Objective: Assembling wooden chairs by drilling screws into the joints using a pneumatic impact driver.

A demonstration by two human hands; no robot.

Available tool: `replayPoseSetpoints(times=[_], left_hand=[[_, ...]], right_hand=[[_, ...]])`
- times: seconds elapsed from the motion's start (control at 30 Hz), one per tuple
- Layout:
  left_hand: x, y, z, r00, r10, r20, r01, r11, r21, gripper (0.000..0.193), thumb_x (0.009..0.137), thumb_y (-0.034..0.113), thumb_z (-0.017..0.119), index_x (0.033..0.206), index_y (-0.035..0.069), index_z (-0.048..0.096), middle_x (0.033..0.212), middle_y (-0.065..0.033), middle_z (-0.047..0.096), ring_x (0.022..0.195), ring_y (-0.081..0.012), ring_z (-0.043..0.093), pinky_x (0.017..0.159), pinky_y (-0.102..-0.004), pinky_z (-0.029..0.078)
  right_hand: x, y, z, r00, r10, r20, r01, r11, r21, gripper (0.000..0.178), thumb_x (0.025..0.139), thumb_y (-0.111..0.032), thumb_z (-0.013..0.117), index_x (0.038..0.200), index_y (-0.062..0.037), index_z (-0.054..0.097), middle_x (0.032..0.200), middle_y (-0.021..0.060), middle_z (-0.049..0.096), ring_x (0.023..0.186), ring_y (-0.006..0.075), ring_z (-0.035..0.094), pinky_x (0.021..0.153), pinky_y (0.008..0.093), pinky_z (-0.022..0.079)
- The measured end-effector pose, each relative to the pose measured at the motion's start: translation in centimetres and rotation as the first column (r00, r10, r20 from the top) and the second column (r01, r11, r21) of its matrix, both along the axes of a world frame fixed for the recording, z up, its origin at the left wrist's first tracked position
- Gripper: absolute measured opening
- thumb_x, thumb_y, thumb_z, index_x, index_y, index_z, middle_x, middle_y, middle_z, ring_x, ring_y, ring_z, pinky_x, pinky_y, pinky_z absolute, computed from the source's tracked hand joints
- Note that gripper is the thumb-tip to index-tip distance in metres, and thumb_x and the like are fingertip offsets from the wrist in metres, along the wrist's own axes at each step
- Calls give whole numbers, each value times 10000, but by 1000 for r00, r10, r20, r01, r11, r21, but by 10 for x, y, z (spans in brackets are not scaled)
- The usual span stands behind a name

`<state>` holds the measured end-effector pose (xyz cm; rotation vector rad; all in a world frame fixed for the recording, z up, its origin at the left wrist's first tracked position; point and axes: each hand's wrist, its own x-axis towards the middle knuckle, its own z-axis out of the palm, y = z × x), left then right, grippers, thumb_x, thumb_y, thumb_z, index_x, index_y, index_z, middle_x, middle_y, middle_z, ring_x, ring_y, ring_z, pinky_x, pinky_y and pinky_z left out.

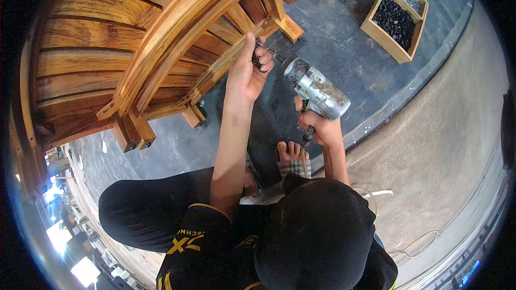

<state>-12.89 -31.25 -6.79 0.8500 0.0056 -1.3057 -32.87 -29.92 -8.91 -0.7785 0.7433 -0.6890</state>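
Note:
My right hand [318, 123] is wrapped round the black handle of a power drill [322, 92]. Its scuffed silver body tilts so that the nose points up and left, toward my left hand [252, 67]. That hand is raised, thumb up and fingers curled round a small dark piece [257, 60], mostly hidden by the fingers. The drill's tip is close to those fingers; whether they touch, I cannot tell. Just beyond my left hand stands slatted wooden furniture [177, 48] with a curved rail and short square legs, lying on its side or upturned.
A wooden box [395, 51] at the far right holds many small black pieces [396, 20] and, in a corner compartment, small silvery hardware [409, 0]. Dark sheeting [344, 37] covers the floor under the work. Bare concrete [430, 145] lies to the right, with a thin cable [424, 247].

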Motion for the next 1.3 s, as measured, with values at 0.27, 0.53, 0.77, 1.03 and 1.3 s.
replayPoseSetpoints(times=[0.27, 0.53, 0.77, 1.03, 1.3], left_hand=[[-15, -9, 5, 997, 59, 46, -59, 998, -6, 276, 920, 320, 580, 929, 45, 560, 660, 37, 415, 582, -79, 393, 512, -217, 337], [-45, -44, 35, 982, -23, 190, 36, 998, -61, 263, 919, 279, 597, 920, 16, 599, 630, 43, 414, 561, -71, 407, 501, -221, 324], [-48, -69, 56, 912, -32, 408, 97, 986, -138, 307, 978, 257, 480, 1054, -16, 597, 638, 47, 387, 565, -78, 383, 520, -226, 320], [-39, -83, 58, 926, 19, 377, 43, 987, -156, 274, 976, 217, 473, 1051, -15, 597, 639, 45, 375, 560, -85, 365, 506, -229, 302], [-37, -81, 59, 906, 9, 423, 47, 992, -121, 265, 974, 222, 481, 1054, -2, 599, 637, 43, 370, 564, -83, 360, 506, -225, 295]], right_hand=[[-1, -2, 10, 998, -46, -31, 45, 998, -54, 366, 594, 111, 542, 945, 15, 578, 762, 62, 582, 532, 123, 498, 451, 269, 375], [-13, -19, 28, 989, -149, -7, 149, 989, -9, 292, 620, 107, 521, 890, 17, 583, 732, 64, 573, 531, 131, 495, 476, 256, 375], [-8, -49, 29, 975, -188, 117, 199, 975, -97, 313, 616, 136, 508, 901, 23, 575, 786, 70, 580, 537, 132, 503, 464, 248, 376], [8, -65, 44, 966, -213, 149, 234, 962, -141, 318, 615, 146, 491, 893, 15, 571, 782, 59, 570, 532, 129, 484, 461, 252, 369], [9, -65, 49, 968, -214, 130, 230, 965, -122, 296, 611, 135, 496, 871, 11, 564, 769, 53, 561, 545, 125, 486, 461, 252, 370]])
